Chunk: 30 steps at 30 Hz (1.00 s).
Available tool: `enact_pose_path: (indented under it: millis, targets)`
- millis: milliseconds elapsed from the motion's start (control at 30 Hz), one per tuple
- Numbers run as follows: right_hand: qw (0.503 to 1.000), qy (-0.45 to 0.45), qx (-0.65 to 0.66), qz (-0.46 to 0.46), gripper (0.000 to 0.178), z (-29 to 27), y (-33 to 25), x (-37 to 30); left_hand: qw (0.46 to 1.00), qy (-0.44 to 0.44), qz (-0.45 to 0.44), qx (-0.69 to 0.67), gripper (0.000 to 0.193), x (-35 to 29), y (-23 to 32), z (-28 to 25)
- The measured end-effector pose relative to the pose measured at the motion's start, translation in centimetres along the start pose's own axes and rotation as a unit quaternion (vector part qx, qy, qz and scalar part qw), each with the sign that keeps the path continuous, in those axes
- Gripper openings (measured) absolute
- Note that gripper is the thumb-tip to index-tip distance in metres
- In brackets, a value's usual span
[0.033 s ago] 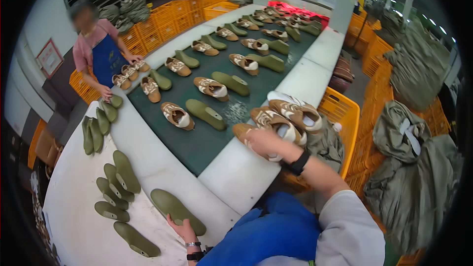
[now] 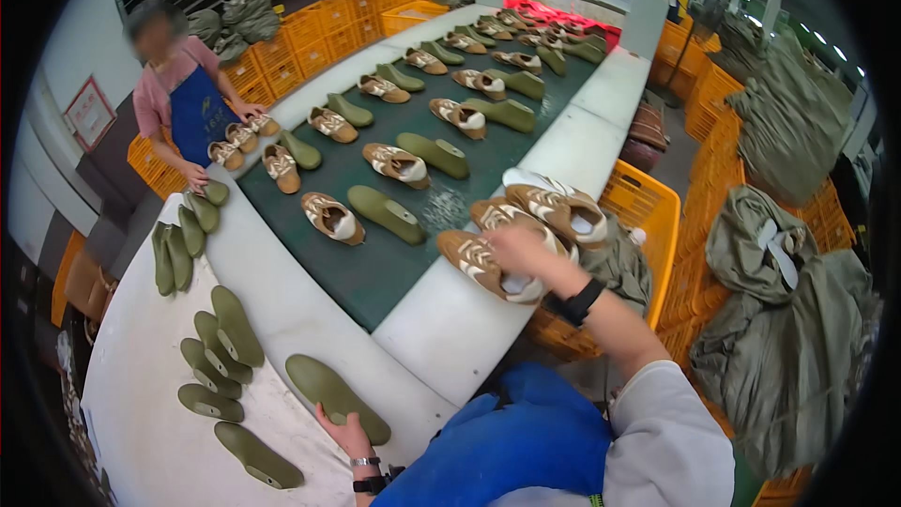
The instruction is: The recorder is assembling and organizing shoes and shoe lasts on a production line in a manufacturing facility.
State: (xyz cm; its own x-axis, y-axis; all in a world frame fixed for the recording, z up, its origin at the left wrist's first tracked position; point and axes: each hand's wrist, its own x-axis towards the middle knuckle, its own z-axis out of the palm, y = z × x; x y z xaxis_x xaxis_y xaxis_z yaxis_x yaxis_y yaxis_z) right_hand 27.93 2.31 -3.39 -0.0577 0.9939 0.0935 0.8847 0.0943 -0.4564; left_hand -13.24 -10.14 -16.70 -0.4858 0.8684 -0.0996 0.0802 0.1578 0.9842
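Note:
My left hand [image 2: 347,434] grips a large olive-green shoe last [image 2: 336,394] at the near edge of the white table. My right hand [image 2: 526,252] reaches over a row of brown-and-white sneakers on the white ledge beside the belt. It is above the nearest sneaker [image 2: 477,261] and overlaps the middle sneaker [image 2: 496,213]; its fingertips are blurred and partly hidden. The far sneaker [image 2: 556,211] in that row lies beyond it. Left of my left hand, several more green lasts [image 2: 236,327] rest on the white table, one of them a single last [image 2: 258,455] at the front.
A green conveyor belt [image 2: 305,258] carries sneakers and lasts in rows from a red-lit machine opening [image 2: 563,19]. Across it, a person in a blue apron [image 2: 199,113] handles sneakers and lasts. Yellow crates [image 2: 662,225] and grey-green sacks [image 2: 793,347] crowd the right side.
My right hand has shifted slightly away and to the right, uncovering more of the nearest sneaker. The left hand stays on its last. The whole view has tilted a little.

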Motion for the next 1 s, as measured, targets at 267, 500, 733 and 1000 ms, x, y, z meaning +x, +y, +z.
enact_pose_path:
  millis: [267,500,733,1000]
  targets:
    - [0.975,0.211,0.008,0.062,0.021,-5.1,11.6,-7.6,0.994,-0.096,0.006,0.045,0.069,-1.3,0.8,2.5]
    - [0.991,0.051,0.08,0.093,0.045,-6.7,18.9,-4.4,0.877,-0.004,0.293,0.38,0.066,-4.1,4.2,6.5]
    - [0.994,-0.093,-0.002,-0.049,0.058,-7.7,23.2,-2.0,0.798,-0.438,0.256,0.325,0.077,-8.4,9.0,29.3]
    - [0.965,-0.128,0.227,-0.023,0.046,-6.5,28.2,-0.2,0.793,-0.437,0.191,0.379,0.081,-12.5,12.4,38.5]
